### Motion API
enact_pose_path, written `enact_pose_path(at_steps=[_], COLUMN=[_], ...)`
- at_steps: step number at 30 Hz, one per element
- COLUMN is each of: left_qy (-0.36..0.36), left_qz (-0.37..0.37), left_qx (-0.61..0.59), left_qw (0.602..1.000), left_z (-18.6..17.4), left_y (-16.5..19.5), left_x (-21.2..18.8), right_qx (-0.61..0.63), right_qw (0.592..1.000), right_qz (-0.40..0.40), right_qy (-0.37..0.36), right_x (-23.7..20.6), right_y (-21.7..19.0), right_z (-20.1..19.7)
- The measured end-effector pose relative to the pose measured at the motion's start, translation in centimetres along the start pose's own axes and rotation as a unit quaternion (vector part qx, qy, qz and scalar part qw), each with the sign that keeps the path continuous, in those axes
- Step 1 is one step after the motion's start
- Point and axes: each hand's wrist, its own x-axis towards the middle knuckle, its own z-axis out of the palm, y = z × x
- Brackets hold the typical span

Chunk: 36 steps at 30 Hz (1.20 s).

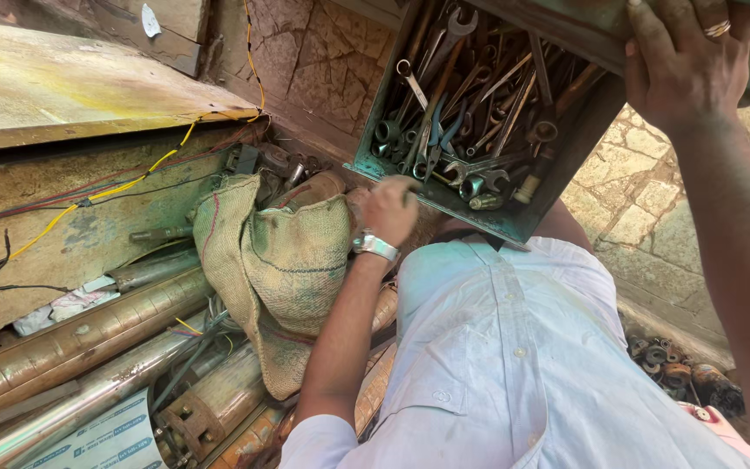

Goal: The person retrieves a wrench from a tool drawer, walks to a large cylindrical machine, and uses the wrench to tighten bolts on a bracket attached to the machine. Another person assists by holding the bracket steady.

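A green metal toolbox (373, 165) is tilted toward me, full of several spanners (470, 95), pliers and sockets. My left hand (388, 208), with a metal wristwatch, is closed on the box's lower front edge near its left corner. My right hand (683, 56), with a ring on one finger, grips the box's upper right edge from above. Below the box, my white shirt (505, 347) fills the lower middle of the view.
A burlap sack (275, 269) sits just left of my left hand, over rusty metal parts. Long metal pipes and cylinders (80, 339) lie at lower left. Yellow and red wires (71, 208) run beneath a worn wooden board (54, 87). Stone paving (644, 208) lies right.
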Motion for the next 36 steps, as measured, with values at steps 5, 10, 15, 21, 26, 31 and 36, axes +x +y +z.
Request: enact_pose_path(at_steps=[5, 10, 15, 21, 26, 31, 36], left_qy=[0.015, 0.03, 0.069, 0.081, 0.081, 0.055, 0.075], left_qz=[-0.046, -0.021, -0.011, -0.082, -0.11, -0.099, -0.041], left_qx=[0.077, 0.038, -0.03, 0.001, -0.014, -0.019, -0.087], left_qw=[0.996, 0.999, 0.997, 0.993, 0.99, 0.993, 0.993], left_z=[-2.2, -0.7, 2.5, 6.6, 9.0, 9.5, 9.8], left_y=[0.3, 0.8, -0.3, -0.1, 0.8, -0.6, -1.5], left_x=[2.2, 4.4, 7.8, 12.4, 12.6, 12.6, 12.8], right_qx=[0.006, 0.036, 0.047, 0.027, 0.021, -0.021, -0.038], right_qw=[1.0, 0.999, 0.998, 0.999, 0.999, 0.999, 0.999], right_qz=[0.002, 0.014, 0.015, 0.027, 0.035, 0.03, 0.036], right_qy=[0.009, 0.022, 0.036, 0.023, 0.014, 0.01, -0.002], right_x=[0.6, 1.3, 2.2, 2.2, 1.2, 0.6, 0.4], right_y=[-0.1, -0.5, -1.4, -1.4, -0.9, -0.6, -0.4], right_z=[-0.4, -1.6, -3.0, -2.6, -1.3, -0.2, 0.0])
